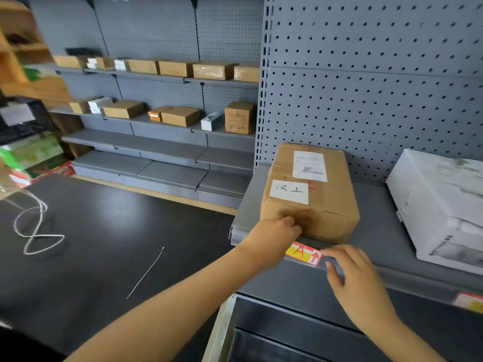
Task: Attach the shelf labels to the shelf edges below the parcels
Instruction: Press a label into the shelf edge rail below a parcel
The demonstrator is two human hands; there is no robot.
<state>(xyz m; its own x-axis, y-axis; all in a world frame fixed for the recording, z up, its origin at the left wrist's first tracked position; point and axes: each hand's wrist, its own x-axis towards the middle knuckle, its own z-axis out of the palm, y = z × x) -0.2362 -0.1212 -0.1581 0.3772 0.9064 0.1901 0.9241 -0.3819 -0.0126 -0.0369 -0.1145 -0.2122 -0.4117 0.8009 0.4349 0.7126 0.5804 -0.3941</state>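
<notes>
Head view shows the shelf label point(303, 253) on the shelf edge point(366, 273) under the brown parcel point(311, 194). Left hand point(271, 239), curled, covers its end; right hand point(358, 280) presses beside it with fingers apart, probably to stick it flat.

We see a brown cardboard parcel point(311, 194), matt, bound with glossy clear tape and bearing white paper stickers. It sits on a grey painted metal shelf point(371, 228), smooth and matt, backed by perforated metal pegboard point(366, 87). We note a glossy, plastic-looking red and yellow shelf label point(304, 253), and a smooth white carton point(439, 207) with a slight sheen.
</notes>
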